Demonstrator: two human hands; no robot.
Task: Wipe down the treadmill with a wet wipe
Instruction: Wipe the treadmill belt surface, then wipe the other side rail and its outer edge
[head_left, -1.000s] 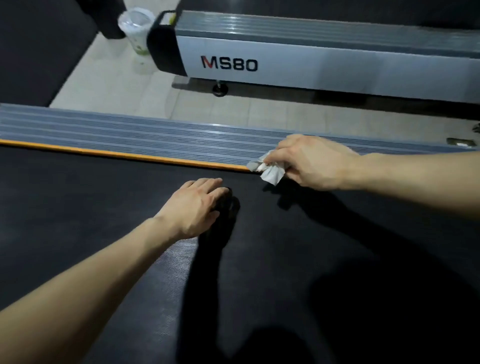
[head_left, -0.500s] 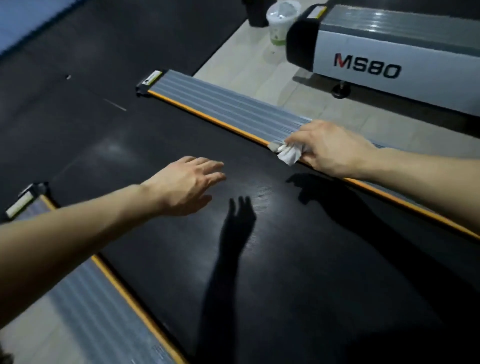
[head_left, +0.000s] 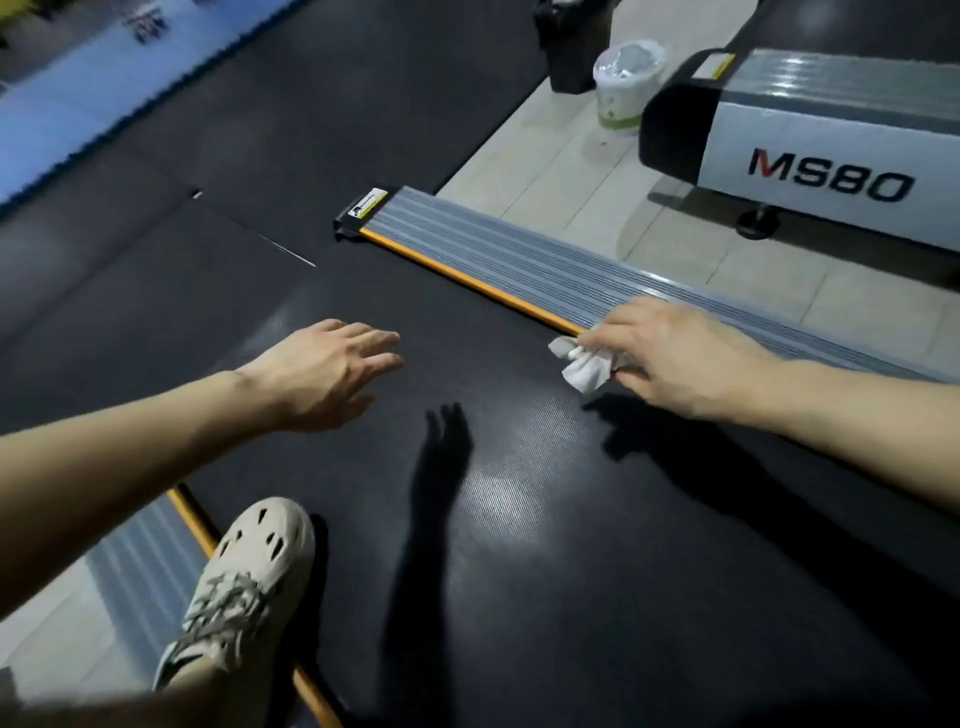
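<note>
Since the right hand (head_left: 680, 358) pinches the crumpled white wet wipe (head_left: 584, 366) only at its fingertips, right on the orange edge strip (head_left: 467, 280) betw. grey ribbed side rail (head_left: 519, 260) & black treadmill belt (head_left: 519, 519), the wad could snag & pull free. Left hand (head_left: 322, 374) hovers, fingers straight, holding nothing; the beige perforated clog (head_left: 249, 582) behind it may re-dirty the belt.

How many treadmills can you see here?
2. The near treadmill lies under the right hand gripping the wipe; the MS80 treadmill stands upper right. Others may be off-camera.
</note>
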